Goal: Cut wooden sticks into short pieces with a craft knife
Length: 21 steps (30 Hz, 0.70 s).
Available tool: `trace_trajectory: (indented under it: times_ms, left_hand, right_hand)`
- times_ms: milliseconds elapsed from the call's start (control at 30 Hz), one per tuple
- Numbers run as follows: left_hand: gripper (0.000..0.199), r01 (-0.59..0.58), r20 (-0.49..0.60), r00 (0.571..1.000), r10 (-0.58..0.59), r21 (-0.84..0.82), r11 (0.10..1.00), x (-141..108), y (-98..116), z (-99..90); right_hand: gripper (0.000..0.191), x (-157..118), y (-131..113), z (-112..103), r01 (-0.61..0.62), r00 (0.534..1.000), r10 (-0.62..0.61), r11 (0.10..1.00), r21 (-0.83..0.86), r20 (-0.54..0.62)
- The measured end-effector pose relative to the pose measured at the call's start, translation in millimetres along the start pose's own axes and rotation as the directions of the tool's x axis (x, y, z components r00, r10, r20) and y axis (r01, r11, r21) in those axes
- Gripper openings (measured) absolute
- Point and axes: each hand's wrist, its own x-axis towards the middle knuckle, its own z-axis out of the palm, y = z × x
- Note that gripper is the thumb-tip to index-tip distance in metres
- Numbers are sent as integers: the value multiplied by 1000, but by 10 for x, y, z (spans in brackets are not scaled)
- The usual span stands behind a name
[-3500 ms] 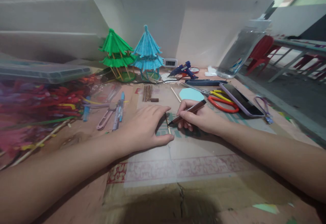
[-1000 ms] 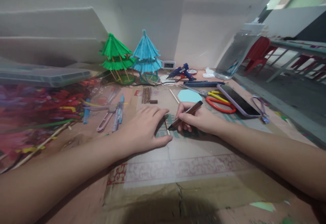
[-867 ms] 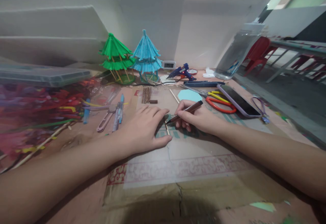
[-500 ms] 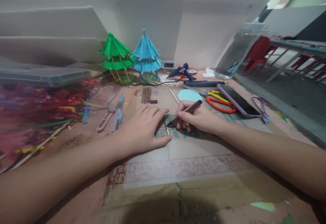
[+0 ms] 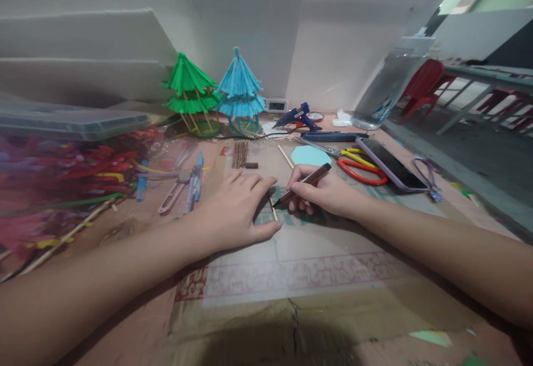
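My right hand (image 5: 320, 191) grips a brown marker pen (image 5: 306, 181), its dark tip at a short, thin wooden stick (image 5: 273, 211). That stick lies on the cardboard between the thumb and index finger of my left hand (image 5: 237, 210), which steadies it at both ends. Brown-coloured short sticks (image 5: 239, 155) lie in a row beyond my left hand, beside a small brown pen cap (image 5: 251, 165). Another pale stick (image 5: 285, 156) and a light blue octagonal card (image 5: 311, 156) lie just beyond my right hand.
Green (image 5: 191, 94) and blue (image 5: 239, 85) tiered pagoda models stand at the back. A glue gun (image 5: 297, 116), scissors (image 5: 362, 170), phone (image 5: 391, 164) and large bottle (image 5: 389, 85) are to the right. Left lie a pink-handled cutter (image 5: 171, 196) and a colourful pile (image 5: 83, 177).
Almost nothing differs. Both hands keep the same hold, and the marker tip stays at the stick with barely any shift.
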Motion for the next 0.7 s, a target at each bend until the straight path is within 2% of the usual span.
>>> trace_trajectory:
  times_ms: [233, 467, 633, 700]
  left_hand:
    - [67, -2, 12, 1000, 2, 21, 1000, 3, 3, -9]
    - [67, 3, -10, 1000, -4, -9, 1000, -2, -3, 11]
    - [66, 1, 3, 1000, -1, -5, 1000, 9, 5, 1]
    - [67, -3, -1, 1000, 3, 6, 1000, 4, 3, 0]
  right_hand:
    - [17, 11, 15, 16, 43, 998, -42, 999, 11, -57]
    - [18, 11, 10, 1, -9, 1000, 8, 1000, 23, 12]
    - [17, 10, 12, 7, 10, 999, -9, 1000, 26, -44]
    - [17, 5, 6, 6, 7, 1000, -6, 1000, 25, -27]
